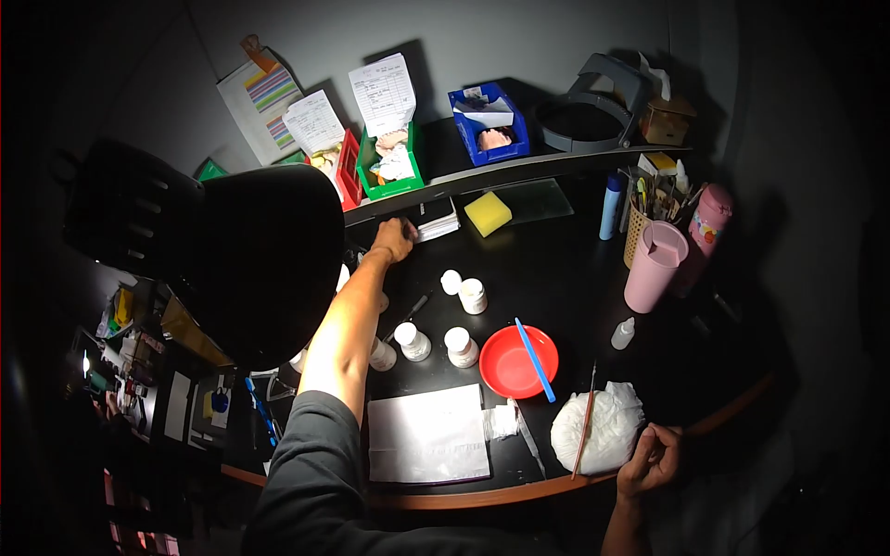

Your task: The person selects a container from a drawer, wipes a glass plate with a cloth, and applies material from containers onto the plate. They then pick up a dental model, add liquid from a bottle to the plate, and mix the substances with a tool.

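Padded wad [610, 431]: showing plain white.
Brush handle [584, 426]: showing reddish brown.
Paper stack [438, 228]: showing white along the edges.
Bowl [502, 371]: showing plain red.
Flat stick [535, 359]: showing bright blue.
Bottles [413, 344]: showing white throughout.
Sponge [488, 214]: showing yellow.
Tumbler [654, 269]: showing pale pink.
Bins [396, 188]: showing red, green and blue.
Rear sheet [267, 93]: bearing multicoloured stripes on white.
Desk [575, 278]: showing black, edged in brown.
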{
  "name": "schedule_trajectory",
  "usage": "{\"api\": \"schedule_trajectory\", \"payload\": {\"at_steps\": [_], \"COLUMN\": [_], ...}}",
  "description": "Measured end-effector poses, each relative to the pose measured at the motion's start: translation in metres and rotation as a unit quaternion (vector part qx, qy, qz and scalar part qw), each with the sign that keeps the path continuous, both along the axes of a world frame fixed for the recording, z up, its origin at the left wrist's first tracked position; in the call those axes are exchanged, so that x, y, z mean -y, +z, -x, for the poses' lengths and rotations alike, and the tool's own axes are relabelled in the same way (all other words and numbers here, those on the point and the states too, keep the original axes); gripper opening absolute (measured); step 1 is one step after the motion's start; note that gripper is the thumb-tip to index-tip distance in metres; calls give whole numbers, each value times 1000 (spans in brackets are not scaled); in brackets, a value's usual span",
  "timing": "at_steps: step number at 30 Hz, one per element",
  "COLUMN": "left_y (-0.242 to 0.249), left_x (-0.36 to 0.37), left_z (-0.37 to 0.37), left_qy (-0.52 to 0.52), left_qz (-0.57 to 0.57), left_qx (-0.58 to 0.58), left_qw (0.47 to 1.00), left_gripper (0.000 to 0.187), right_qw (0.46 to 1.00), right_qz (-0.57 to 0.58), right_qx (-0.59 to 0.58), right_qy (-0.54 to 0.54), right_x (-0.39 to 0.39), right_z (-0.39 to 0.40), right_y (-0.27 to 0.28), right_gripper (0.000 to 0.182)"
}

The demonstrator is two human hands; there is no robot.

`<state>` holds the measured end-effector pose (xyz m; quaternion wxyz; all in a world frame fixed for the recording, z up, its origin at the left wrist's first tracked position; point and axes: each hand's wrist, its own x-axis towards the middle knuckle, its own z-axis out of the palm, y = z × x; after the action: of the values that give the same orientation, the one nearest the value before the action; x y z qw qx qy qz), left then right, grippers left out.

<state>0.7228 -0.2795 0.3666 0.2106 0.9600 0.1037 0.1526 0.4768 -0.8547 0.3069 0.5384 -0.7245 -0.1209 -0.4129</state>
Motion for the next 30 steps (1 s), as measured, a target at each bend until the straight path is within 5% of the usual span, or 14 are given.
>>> {"api": "schedule_trajectory", "payload": {"at_steps": [5, 11, 15, 18, 30], "left_y": [4, -10, -10, 11, 1], "left_x": [-1, -12, -12, 5, 11], "left_z": [11, 12, 3, 2, -14], "left_qy": [-16, -42, 7, 37, 82], "left_qz": [15, -340, -414, -410, -410], "left_qx": [76, 178, 130, -27, -43], "left_qw": [997, 922, 901, 911, 908], "left_gripper": [7, 11, 17, 19, 22], "right_qw": [1000, 999, 998, 998, 999], "right_qz": [21, 45, 53, 48, 24], "right_qx": [-13, -1, -2, -1, -26], "right_qy": [-8, -25, -33, -38, -25], "right_x": [2, -4, -2, -3, -4], "right_z": [3, 1, 1, -1, 1], "right_y": [-4, -1, -2, -2, -1], "right_gripper": [7, 5, 6, 6, 4]}}
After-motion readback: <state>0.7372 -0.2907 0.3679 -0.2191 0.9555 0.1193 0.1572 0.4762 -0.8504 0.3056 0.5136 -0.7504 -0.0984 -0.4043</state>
